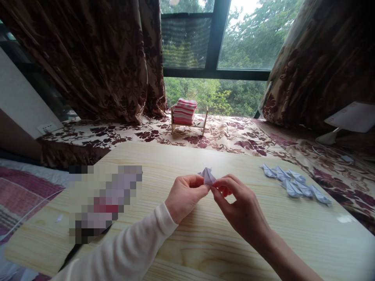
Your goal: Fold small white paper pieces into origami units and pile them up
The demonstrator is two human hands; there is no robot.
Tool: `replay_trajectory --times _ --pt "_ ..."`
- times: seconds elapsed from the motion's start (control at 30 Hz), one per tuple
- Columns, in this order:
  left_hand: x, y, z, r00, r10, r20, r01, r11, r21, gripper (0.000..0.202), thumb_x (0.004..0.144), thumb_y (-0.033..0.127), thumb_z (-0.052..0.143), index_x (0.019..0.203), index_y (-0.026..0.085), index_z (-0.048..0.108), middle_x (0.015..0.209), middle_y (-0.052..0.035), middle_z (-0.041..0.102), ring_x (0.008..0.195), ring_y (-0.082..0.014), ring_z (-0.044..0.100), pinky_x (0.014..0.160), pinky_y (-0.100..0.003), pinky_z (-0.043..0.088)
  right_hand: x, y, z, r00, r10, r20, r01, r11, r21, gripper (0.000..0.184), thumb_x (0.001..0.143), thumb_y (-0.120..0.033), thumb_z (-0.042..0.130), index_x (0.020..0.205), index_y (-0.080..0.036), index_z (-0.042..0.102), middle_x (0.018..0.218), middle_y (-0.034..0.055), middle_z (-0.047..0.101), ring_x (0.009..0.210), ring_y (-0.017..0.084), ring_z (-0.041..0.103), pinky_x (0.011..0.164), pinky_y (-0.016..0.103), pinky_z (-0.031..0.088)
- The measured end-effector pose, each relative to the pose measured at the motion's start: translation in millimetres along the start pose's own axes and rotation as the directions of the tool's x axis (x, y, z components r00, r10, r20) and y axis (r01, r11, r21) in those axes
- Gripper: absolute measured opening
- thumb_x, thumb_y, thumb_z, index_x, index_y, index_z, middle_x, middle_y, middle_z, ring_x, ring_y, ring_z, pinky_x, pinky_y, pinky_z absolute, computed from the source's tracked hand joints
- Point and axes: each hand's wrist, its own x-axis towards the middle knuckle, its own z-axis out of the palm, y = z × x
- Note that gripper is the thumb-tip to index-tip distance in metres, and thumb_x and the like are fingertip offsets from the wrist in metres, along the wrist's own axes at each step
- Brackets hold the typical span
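A small piece of folded white paper (208,176) is held up over the middle of the wooden table (187,249). My left hand (187,195) is closed on its left side, thumb in front and fingers behind. My right hand (238,199) pinches its lower right edge between thumb and forefinger, close to the left thumb tip. The paper has a pointed top and creased sides. To the right, several folded white paper pieces (293,189) of a similar look lie grouped on the table.
A blurred-out object (108,203) with a dark cord lies on the table's left side, near a paper scrap (59,218). Beyond the table, a small rack (202,125) carries folded red-and-white cloths (184,112) on the window ledge. A white lamp (351,116) stands at right.
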Motion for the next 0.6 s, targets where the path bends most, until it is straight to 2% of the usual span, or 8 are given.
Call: replay_trajectory --times 0.13,0.23,0.33,0.47,0.6 --pt "1.3 -2.9 -0.7 1.000 0.010 -0.018 -0.010 1.000 0.020 0.011 0.063 0.018 0.066 0.070 0.010 0.070 0.066 -0.0034 0.067 0.064 -0.0129 0.055 0.064 -0.024 0.041 2.5 4.2 -2.9 0.984 0.180 -0.018 -0.177 0.980 0.092 0.021 0.080 -0.031 0.058 0.096 -0.018 0.055 0.077 0.0015 0.057 0.065 0.014 0.053 0.063 0.027 0.045" --pt "1.9 -4.5 -0.4 0.999 0.032 -0.001 -0.032 0.999 0.009 0.014 0.063 0.019 0.066 0.074 0.010 0.069 0.070 -0.0040 0.067 0.068 -0.0152 0.058 0.068 -0.026 0.042 4.6 4.4 -4.7 0.950 0.280 0.138 -0.304 0.930 0.207 0.021 0.082 -0.037 0.054 0.091 -0.018 0.059 0.077 0.0029 0.059 0.070 0.016 0.056 0.066 0.028 0.045" --pt "2.2 -5.4 0.1 0.998 0.056 0.022 -0.056 0.998 -0.007 0.014 0.062 0.019 0.066 0.073 0.011 0.067 0.071 -0.0043 0.067 0.070 -0.0160 0.059 0.069 -0.027 0.043 4.8 3.3 -3.5 0.921 0.296 0.254 -0.368 0.876 0.312 0.022 0.081 -0.039 0.055 0.079 -0.017 0.060 0.073 0.0028 0.060 0.072 0.017 0.058 0.067 0.029 0.045" --pt "2.2 -4.7 -0.8 0.998 0.057 0.016 -0.058 0.998 0.030 0.011 0.063 0.020 0.065 0.070 0.011 0.066 0.065 -0.0018 0.062 0.065 -0.0133 0.055 0.065 -0.025 0.041 4.9 3.6 -2.3 0.907 0.305 0.290 -0.406 0.814 0.416 0.025 0.079 -0.042 0.058 0.079 -0.017 0.062 0.073 0.0031 0.062 0.071 0.017 0.057 0.065 0.027 0.045" --pt "1.8 -2.4 -2.8 1.000 0.029 0.009 -0.030 0.986 0.162 0.017 0.066 0.027 0.064 0.063 0.011 0.065 0.057 0.0002 0.056 0.057 -0.0098 0.046 0.056 -0.022 0.036 7.9 3.7 -5.4 0.894 0.333 0.301 -0.442 0.768 0.463 0.032 0.077 -0.047 0.058 0.080 -0.016 0.063 0.073 0.0031 0.063 0.069 0.016 0.056 0.064 0.027 0.045"
